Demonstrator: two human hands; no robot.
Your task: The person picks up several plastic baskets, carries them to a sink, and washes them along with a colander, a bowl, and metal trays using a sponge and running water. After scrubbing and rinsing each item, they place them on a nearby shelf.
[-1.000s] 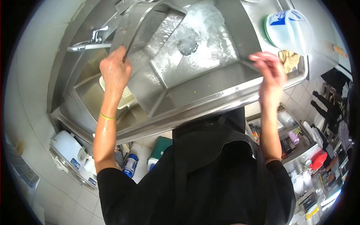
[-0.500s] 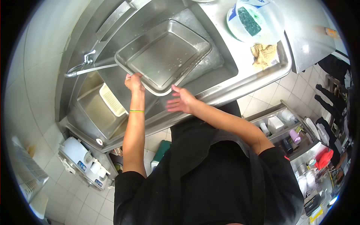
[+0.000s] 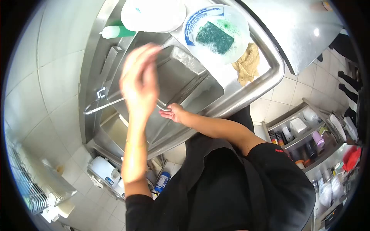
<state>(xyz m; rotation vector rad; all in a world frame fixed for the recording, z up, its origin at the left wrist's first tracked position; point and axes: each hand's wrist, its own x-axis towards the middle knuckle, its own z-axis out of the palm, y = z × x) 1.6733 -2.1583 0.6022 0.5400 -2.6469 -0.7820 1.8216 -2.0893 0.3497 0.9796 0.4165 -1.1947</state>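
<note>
My left hand (image 3: 140, 79) is raised over the sink, close to the camera and smeared by motion; whether it holds anything cannot be made out. Beneath it, a rectangular metal tray (image 3: 169, 79) lies in the sink, partly hidden by the hand and forearm. My right hand (image 3: 173, 112) grips the tray's near corner, palm turned up. To the upper right sits a clear tub (image 3: 239, 50) with a green scouring pad (image 3: 216, 37) and suds in it. A tan cloth (image 3: 247, 65) lies beside the tub on the steel counter.
A faucet (image 3: 101, 93) with a long spout is at the sink's left. Near the top are a green liquid bottle (image 3: 117, 32) and a white rounded container (image 3: 154, 15). The sink's raised steel edge (image 3: 246, 98) runs in front of me. Shelves (image 3: 300, 131) hold items at right.
My left hand has let go of the tray and risen toward the camera. My right hand, open before, now holds the tray's corner. The view has shifted, showing more counter at the top.
</note>
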